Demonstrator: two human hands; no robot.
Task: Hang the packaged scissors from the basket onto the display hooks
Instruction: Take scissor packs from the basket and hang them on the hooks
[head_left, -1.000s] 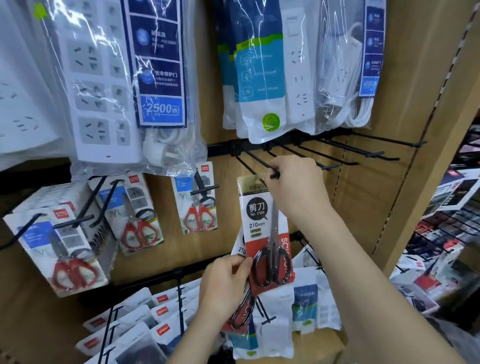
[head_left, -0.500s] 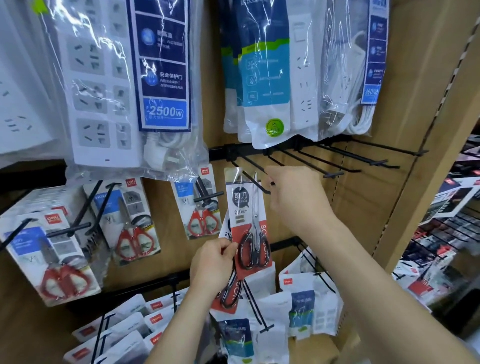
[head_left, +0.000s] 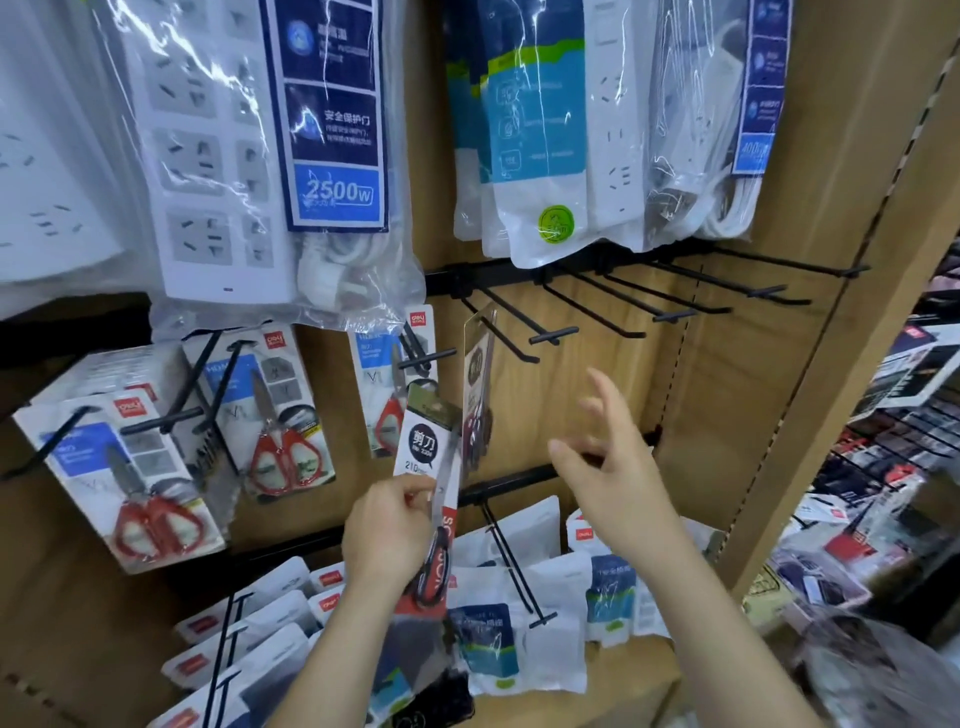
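Observation:
One packaged pair of black-handled scissors (head_left: 477, 374) hangs nearly edge-on from a black display hook (head_left: 511, 338) on the wooden back panel. My right hand (head_left: 613, 478) hovers just to the right of it, fingers spread and holding nothing. My left hand (head_left: 387, 535) pinches a second pack of scissors (head_left: 423, 447), a white and red card with black handles, held upright just below and left of the hung pack. To the right, several black hooks (head_left: 623, 312) stick out bare. No basket is in view.
Bagged power strips (head_left: 234, 156) hang above and brush the hook row. Red-handled scissors packs (head_left: 280, 415) fill the hooks on the left. White pouches (head_left: 519, 597) hang below my hands. A wooden upright (head_left: 831, 364) borders the panel on the right.
My right hand slid a scissors pack onto the hook, let go and drew back open. The pack now hangs turned edge-on. My left hand keeps hold of the other pack.

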